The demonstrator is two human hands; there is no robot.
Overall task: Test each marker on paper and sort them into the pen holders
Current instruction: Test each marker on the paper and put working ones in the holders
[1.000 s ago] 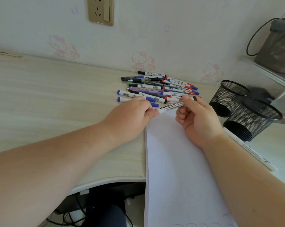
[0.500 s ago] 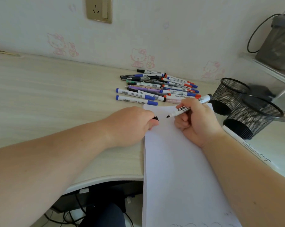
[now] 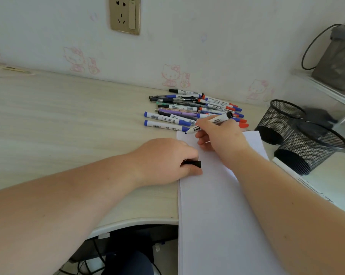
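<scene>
1. Head view: the left hand (image 3: 165,161), resting at the paper's left edge, pinches a black cap (image 3: 195,163).
2. The right hand (image 3: 219,135) grips the uncapped marker (image 3: 209,124), tip at the top-left corner of the paper (image 3: 217,205).
3. A stroke begun there could run onto the counter (image 3: 68,120).
4. The pile (image 3: 189,112) lies just beyond; two holders (image 3: 300,133) stand right, room tight.

Black cap (image 3: 194,163): mostly hidden inside the left hand (image 3: 163,159). Paper (image 3: 217,215): lower end cut off by the frame.
</scene>
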